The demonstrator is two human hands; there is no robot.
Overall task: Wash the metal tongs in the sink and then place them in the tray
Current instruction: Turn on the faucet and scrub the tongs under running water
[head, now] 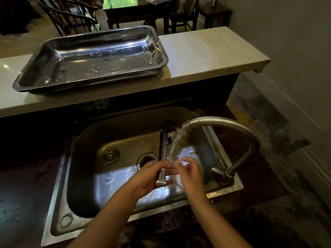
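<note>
Head view, lower centre: our left hand (pixel 149 176) grips the metal tongs (pixel 163 153) over the sink (pixel 59 208), angled under the faucet (pixel 223 124) stream for rinsing; our right hand (pixel 190 171) rubs alongside. Tray (pixel 26 83) waits on bench (pixel 206 51), upper left.

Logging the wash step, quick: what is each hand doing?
Left hand: closed on the tongs.
Right hand: at the tongs under the water; grip unclear.
</note>
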